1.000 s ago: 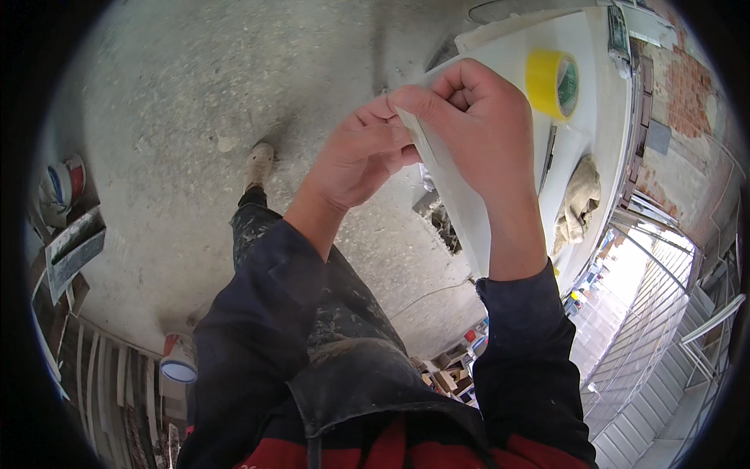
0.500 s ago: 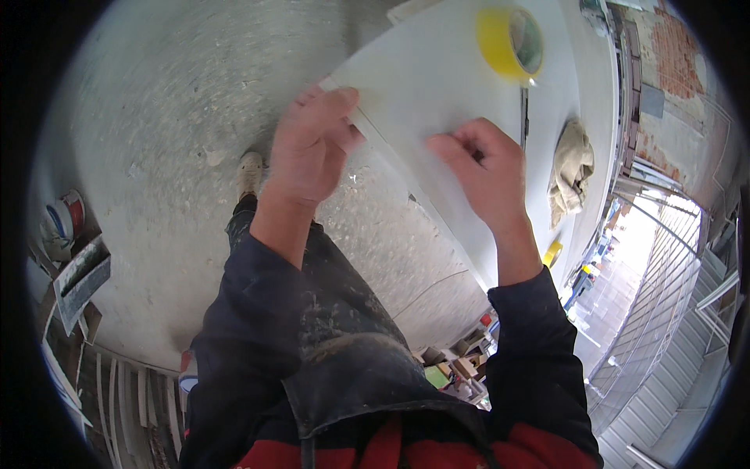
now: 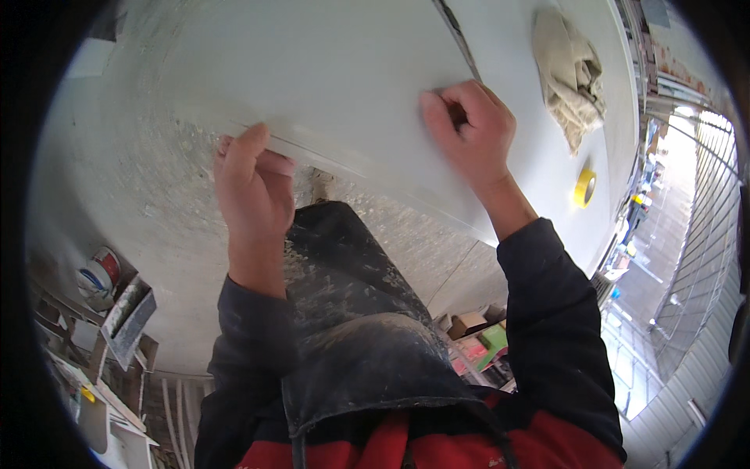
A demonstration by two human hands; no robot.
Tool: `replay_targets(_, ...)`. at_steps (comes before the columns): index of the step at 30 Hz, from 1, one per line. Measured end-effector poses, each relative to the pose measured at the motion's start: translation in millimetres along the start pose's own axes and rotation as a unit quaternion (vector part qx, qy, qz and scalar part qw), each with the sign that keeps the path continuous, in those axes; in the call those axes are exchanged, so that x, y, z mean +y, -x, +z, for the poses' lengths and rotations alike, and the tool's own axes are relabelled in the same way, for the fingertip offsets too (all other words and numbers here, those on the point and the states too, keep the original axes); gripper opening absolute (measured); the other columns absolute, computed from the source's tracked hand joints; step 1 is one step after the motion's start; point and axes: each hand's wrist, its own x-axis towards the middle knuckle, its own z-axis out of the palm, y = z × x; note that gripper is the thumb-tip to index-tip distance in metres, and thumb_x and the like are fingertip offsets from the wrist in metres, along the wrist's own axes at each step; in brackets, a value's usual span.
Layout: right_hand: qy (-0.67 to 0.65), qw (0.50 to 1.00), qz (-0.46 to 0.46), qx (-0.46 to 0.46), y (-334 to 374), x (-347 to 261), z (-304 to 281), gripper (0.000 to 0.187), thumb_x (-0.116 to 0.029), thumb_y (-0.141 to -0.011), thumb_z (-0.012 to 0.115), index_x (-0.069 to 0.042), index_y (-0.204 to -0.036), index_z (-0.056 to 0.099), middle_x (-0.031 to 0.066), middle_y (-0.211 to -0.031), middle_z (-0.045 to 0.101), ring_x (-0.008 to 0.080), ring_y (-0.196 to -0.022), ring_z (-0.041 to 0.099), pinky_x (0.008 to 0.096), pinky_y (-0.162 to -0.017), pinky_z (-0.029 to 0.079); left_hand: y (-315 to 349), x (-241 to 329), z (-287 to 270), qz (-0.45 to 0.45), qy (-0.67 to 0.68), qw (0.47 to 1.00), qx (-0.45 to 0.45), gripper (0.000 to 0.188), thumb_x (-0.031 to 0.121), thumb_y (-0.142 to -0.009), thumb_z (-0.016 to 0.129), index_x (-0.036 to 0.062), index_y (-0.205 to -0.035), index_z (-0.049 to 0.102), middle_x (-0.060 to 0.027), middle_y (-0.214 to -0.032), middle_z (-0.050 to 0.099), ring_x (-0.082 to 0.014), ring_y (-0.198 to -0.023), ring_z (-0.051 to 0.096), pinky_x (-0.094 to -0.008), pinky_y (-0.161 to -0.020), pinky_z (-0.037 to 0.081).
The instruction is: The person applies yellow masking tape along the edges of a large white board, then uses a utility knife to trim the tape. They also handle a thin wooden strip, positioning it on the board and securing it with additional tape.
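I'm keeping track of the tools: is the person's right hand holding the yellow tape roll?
No, the yellow tape roll lies on the white surface, apart from the right hand.

Left hand (image 3: 254, 187), one; right hand (image 3: 476, 137), one (a pair).
One each: counter (image 3: 344, 62), cloth (image 3: 566, 70), tape roll (image 3: 580, 190), dark strip (image 3: 458, 35).

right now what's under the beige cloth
The white surface shows around the beige cloth, which appears to rest on it. Whatever the folds cover can't be seen, so something small could be hidden there.
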Motion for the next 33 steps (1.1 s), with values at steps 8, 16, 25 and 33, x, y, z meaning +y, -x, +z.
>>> replay_targets(8, -0.046, 0.999, -0.024, 0.010, 3, 10, 2, 0.021, -0.020, -0.085, 0.078, -0.009, -0.075, 0.063, 0.0026, -0.070, 0.065, 0.0211, -0.057, 0.062, 0.0336, -0.053, 0.047, 62, -86, 23, -0.043, 0.010, 0.997, -0.060, 0.041, 0.005, -0.098, 0.058, 0.0016, -0.138, 0.057, -0.0091, -0.134, 0.066, -0.0240, -0.125, 0.063, -0.0448, -0.109, 0.050)
replay_targets(16, -0.070, 0.997, 0.008, -0.020, 3, 8, -1, 0.014, -0.020, -0.084, 0.077, -0.010, -0.081, 0.068, 0.0034, -0.077, 0.070, 0.0274, -0.074, 0.068, 0.0420, -0.065, 0.053, 112, -154, 59, -0.074, 0.021, 0.994, -0.075, 0.021, 0.000, -0.098, 0.059, 0.0083, -0.115, 0.070, -0.0026, -0.112, 0.073, -0.0156, -0.105, 0.068, -0.0346, -0.088, 0.055)
replay_targets(25, -0.137, 0.981, -0.125, 0.053, 58, 75, -41, 0.010, -0.017, -0.083, 0.078, -0.011, -0.088, 0.071, 0.0057, -0.091, 0.073, 0.0295, -0.088, 0.069, 0.0422, -0.076, 0.056, 132, -188, 63, -0.085, -0.015, 0.996, -0.021, 0.027, 0.001, -0.098, 0.056, 0.0067, -0.123, 0.065, -0.0049, -0.115, 0.071, -0.0188, -0.103, 0.068, -0.0354, -0.088, 0.055)
replay_targets(33, 0.112, 0.991, -0.048, -0.048, 250, 265, -218, 0.039, -0.028, -0.092, 0.073, -0.008, -0.123, 0.066, 0.0159, -0.145, 0.059, 0.0390, -0.136, 0.054, 0.0488, -0.113, 0.045, 149, -214, 62, -0.092, -0.046, 0.994, -0.038, 0.033, 0.007, -0.099, 0.054, 0.0029, -0.132, 0.059, -0.0068, -0.128, 0.066, -0.0211, -0.120, 0.064, -0.0409, -0.104, 0.054)
